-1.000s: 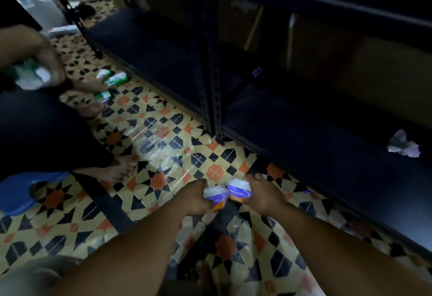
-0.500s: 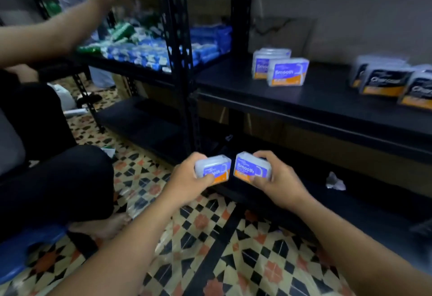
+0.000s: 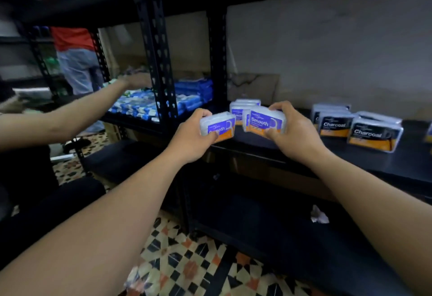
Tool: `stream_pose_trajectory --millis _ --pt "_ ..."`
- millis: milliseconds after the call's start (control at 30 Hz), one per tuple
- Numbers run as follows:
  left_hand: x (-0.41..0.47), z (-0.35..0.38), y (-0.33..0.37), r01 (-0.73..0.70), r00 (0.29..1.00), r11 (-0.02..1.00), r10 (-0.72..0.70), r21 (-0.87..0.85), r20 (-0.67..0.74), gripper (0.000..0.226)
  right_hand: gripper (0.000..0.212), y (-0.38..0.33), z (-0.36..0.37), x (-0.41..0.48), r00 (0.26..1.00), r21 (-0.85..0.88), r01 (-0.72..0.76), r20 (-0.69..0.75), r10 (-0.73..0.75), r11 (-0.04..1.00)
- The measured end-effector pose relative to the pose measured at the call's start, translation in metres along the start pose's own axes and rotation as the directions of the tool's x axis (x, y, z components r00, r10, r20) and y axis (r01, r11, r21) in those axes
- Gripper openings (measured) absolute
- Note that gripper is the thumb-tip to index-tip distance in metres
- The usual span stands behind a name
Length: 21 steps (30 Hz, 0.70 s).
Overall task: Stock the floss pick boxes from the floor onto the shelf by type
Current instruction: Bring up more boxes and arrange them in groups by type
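1. While both hands are loaded, the left hand [image 3: 189,138] curls its fingers [image 3: 203,112] over the top of the left Smooth box [image 3: 219,127], with the thumb on the front label. The right hand [image 3: 298,132] pinches the right Smooth box [image 3: 266,122] the same way.
2. Each box lies between fingers and thumb with its long axis side to side and its label facing the camera. The two boxes are near each other but apart.
3. Just beyond the right fingertips, partly hidden by the box they hold, stands the Smooth row [image 3: 240,108] on the shelf [image 3: 280,153]. The right hand is the nearer hand. The left hand's box hangs at the shelf's front edge, left of the row.
4. Further right of the right hand, well apart from that row, stand the Charcoal boxes [image 3: 374,134], the wrong type for these two.
5. The coming move is probably a short push forward. It should keep each long axis along the shelf edge and set the boxes beside or in front of the Smooth row.
6. Far left of the left hand, past the upright post [image 3: 156,62], another person's arm [image 3: 70,118] reaches toward blue packs [image 3: 194,92].
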<state>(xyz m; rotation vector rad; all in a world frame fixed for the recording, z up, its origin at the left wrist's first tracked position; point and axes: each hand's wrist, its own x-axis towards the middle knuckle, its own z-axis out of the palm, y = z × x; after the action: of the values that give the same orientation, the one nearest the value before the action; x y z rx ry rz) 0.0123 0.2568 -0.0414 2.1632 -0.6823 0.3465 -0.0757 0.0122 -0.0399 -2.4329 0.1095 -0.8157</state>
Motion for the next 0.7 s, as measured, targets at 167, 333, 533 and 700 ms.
stream_pose_trajectory --millis 167,333,533,700 --pt "0.032 0.025 -0.017 0.025 0.996 0.997 -0.031 0.071 0.085 0.037 0.046 0.039 0.004 0.011 0.99 -0.132 -0.126 0.041 0.133 0.983" --pt "0.064 0.044 -0.033 -0.015 0.994 0.988 -0.002 0.151 0.113 0.058 0.042 0.052 0.016 0.034 0.988 -0.13 -0.144 0.037 0.15 0.981" --pt "0.092 0.052 -0.042 -0.045 0.992 0.991 0.029 0.128 0.125 0.06 0.045 0.063 0.033 0.064 0.984 -0.116 -0.148 0.081 0.158 0.982" --pt "0.112 0.059 -0.053 0.003 0.987 0.998 -0.013 0.065 0.157 0.074 0.047 0.07 0.04 0.083 0.98 -0.106 -0.158 0.107 0.169 0.982"
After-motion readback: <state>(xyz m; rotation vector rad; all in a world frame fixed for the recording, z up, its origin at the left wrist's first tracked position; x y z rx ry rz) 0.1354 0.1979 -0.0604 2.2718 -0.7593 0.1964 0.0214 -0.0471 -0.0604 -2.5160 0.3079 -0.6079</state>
